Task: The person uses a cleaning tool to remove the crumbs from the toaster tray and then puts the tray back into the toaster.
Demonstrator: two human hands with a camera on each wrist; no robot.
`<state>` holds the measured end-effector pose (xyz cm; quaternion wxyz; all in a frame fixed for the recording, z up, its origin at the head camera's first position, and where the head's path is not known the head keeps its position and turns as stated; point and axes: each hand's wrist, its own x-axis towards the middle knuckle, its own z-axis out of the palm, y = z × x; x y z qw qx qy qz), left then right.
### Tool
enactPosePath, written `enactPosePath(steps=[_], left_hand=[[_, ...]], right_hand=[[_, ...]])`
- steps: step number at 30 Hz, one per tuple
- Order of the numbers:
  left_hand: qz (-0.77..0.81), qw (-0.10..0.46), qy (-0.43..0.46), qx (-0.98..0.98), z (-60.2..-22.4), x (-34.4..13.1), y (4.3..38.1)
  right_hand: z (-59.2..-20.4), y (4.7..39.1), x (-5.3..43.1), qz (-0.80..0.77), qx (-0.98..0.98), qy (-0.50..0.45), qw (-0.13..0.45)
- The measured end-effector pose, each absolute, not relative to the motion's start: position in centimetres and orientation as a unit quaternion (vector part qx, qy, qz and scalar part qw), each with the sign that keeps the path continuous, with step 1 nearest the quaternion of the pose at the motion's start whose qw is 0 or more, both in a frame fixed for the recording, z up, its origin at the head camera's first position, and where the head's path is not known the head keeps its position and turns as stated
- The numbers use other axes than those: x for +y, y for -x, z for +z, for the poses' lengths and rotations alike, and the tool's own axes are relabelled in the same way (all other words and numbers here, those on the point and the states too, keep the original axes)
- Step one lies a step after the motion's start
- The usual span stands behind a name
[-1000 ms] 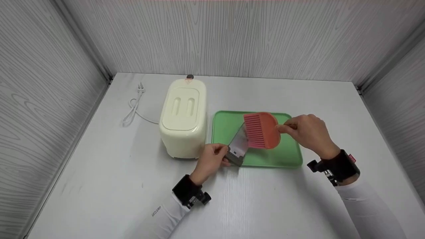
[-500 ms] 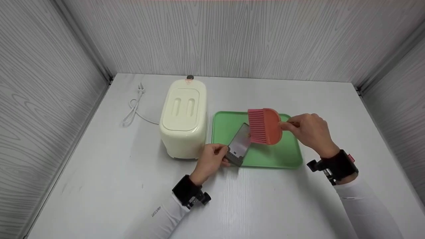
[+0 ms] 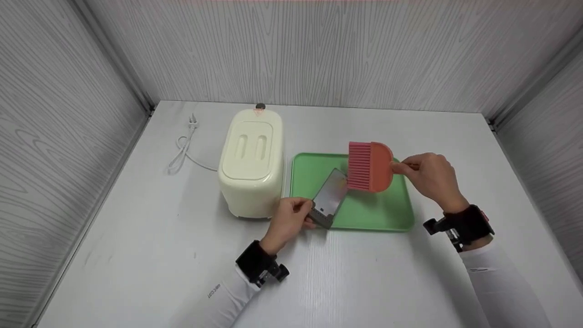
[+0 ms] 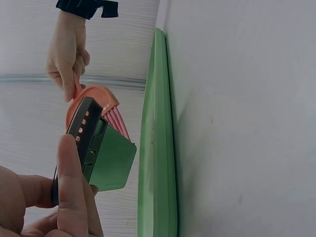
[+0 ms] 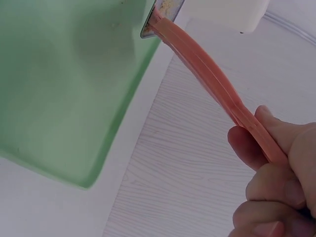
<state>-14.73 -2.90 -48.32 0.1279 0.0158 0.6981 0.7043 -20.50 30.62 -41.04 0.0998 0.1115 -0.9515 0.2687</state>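
In the head view, my left hand (image 3: 288, 221) pinches the dark end of a metal toaster crumb tray (image 3: 328, 197), held tilted over a green serving tray (image 3: 378, 215). My right hand (image 3: 430, 177) grips a small orange brush (image 3: 381, 167) by its handle. Pink bristles (image 3: 359, 166) overlap the crumb tray's far right edge. Pale crumbs (image 5: 169, 6) lie on the metal beside the bristles in the right wrist view. From the left wrist, the crumb tray's dark end piece (image 4: 85, 133) shows between thumb and fingers, its underside reflecting green.
A cream toaster (image 3: 250, 182) stands left of the green tray, its lidded top toward the head camera. Its white cord and plug (image 3: 193, 122) lie on the white table (image 3: 136, 255) further left. Grey wood-grain panels (image 3: 309, 54) enclose the back and sides.
The brush has moved right and toward the back wall, uncovering more of the crumb tray and its crumbs. My left hand and the crumb tray have stayed in place.
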Motion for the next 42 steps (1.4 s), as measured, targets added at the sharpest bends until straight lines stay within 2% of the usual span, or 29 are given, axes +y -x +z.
enactPosePath(steps=[11, 18, 29, 42], left_hand=[[0.715, 0.118, -0.026, 0.689, -48.4, -2.9, 14.6], [0.708, 0.112, -0.026, 0.697, -48.3, -3.0, 14.6], [0.703, 0.111, -0.028, 0.702, -48.5, -3.0, 14.6], [0.712, 0.121, -0.021, 0.691, -48.3, -2.8, 14.6]], right_hand=[[-40.7, 21.0, 31.2, 0.395, -0.917, -0.052, 0.026], [-41.0, 21.3, 30.4, 0.449, -0.892, -0.048, -0.026], [-42.2, 21.9, 29.2, 0.46, -0.884, -0.058, -0.054], [-42.9, 22.0, 30.2, 0.438, -0.895, -0.053, -0.061]])
